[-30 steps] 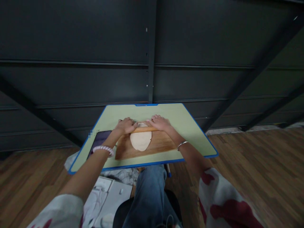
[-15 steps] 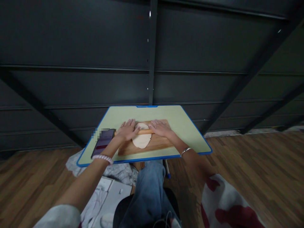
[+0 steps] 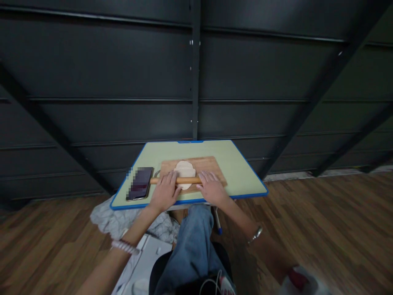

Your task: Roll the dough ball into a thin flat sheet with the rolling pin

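A wooden rolling pin (image 3: 188,180) lies crosswise over a flattened piece of pale dough (image 3: 184,167). My left hand (image 3: 165,191) is closed over the pin's left part, its fingers pointing away from me. Over the right end rests my right hand (image 3: 212,189), also closed on the pin and hiding its tip. Most of the dough shows beyond the pin, with a small strip on the near side. Underneath is a wooden cutting board (image 3: 207,164), partly covered by both hands.
The small table (image 3: 239,170) has a pale green top and blue rim. A phone (image 3: 140,184) lies left of the board. Crumpled cloth (image 3: 107,219) and a white box (image 3: 150,250) are below left. A dark panelled wall (image 3: 138,65) stands behind; wooden floor (image 3: 331,221) surrounds the table.
Both hands have drawn the rolling pin toward me, from the dough's middle to its near part. More of the dough's far side now shows. The view has shifted slightly.
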Available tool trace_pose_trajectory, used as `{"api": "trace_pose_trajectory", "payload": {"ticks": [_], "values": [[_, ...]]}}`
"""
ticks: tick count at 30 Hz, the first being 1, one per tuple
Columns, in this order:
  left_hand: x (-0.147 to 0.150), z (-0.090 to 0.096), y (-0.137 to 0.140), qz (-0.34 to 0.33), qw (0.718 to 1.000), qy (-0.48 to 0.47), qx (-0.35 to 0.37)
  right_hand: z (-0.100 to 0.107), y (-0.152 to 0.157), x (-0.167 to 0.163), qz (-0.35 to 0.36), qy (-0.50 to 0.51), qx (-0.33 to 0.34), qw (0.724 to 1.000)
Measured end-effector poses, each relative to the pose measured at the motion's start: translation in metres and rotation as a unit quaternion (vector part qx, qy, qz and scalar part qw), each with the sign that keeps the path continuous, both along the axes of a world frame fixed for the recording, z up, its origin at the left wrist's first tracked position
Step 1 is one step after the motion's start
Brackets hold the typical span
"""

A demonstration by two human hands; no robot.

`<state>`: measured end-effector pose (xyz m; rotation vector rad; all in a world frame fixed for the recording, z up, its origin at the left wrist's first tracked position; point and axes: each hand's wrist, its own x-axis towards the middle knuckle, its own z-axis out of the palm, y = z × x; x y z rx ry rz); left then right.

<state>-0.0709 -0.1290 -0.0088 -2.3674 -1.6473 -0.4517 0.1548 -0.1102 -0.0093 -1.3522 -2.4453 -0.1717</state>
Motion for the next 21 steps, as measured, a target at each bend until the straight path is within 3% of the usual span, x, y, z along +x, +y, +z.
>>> {"api": "trace_pose_trajectory", "payload": {"ticks": [5,11,16,21], "values": [[0.008,-0.015,-0.028,-0.007,0.999,-0.021,0.032,-0.005,-0.017,-0.002,-0.047,0.008,0.018,0.999],[0.02,-0.018,-0.038,-0.063,0.996,-0.062,0.006,-0.002,-0.017,0.0,-0.06,-0.001,0.02,0.998],[0.023,-0.018,-0.01,-0.029,0.993,-0.111,-0.028,0.003,-0.003,0.007,-0.129,0.101,-0.043,0.986],[0.029,-0.008,0.031,0.01,0.998,-0.033,-0.061,0.006,0.034,0.008,-0.131,0.268,-0.127,0.946]]}}
